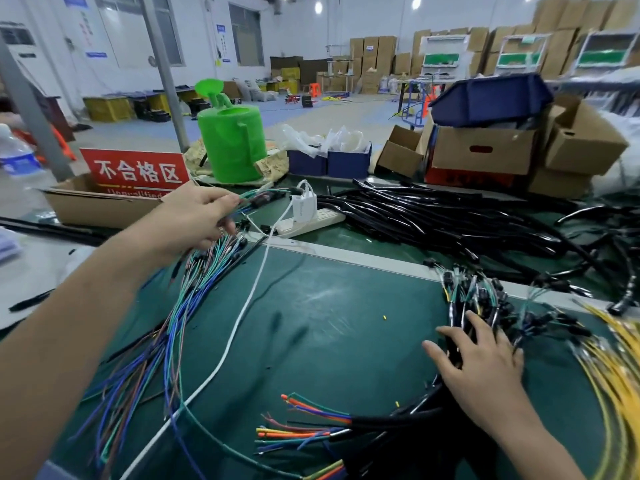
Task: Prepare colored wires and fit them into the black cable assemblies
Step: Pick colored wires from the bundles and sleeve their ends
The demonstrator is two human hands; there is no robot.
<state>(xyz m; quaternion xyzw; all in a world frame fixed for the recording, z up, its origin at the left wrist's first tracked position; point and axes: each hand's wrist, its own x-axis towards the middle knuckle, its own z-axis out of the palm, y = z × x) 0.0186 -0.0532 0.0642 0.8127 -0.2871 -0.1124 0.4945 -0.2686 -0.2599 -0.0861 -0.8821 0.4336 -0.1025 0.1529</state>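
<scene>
My left hand (194,216) is raised over the left of the green mat and grips a bundle of thin colored wires (166,327) near their upper ends; the blue, green and brown strands trail down to the mat. My right hand (479,362) lies with fingers spread on a cluster of black cable assemblies (485,299) with small connectors at the right. Black sleeved cables (381,422) with orange, green, blue and yellow ends lie at the bottom centre. A sheaf of yellow wires (613,368) runs along the right edge.
A large pile of black tubing (433,216) lies behind the mat. A white power strip (311,221) with a charger and white cord sits at centre back. A green plastic can (232,143), cardboard boxes (481,150), a red sign (136,169) and a water bottle (17,161) stand further back.
</scene>
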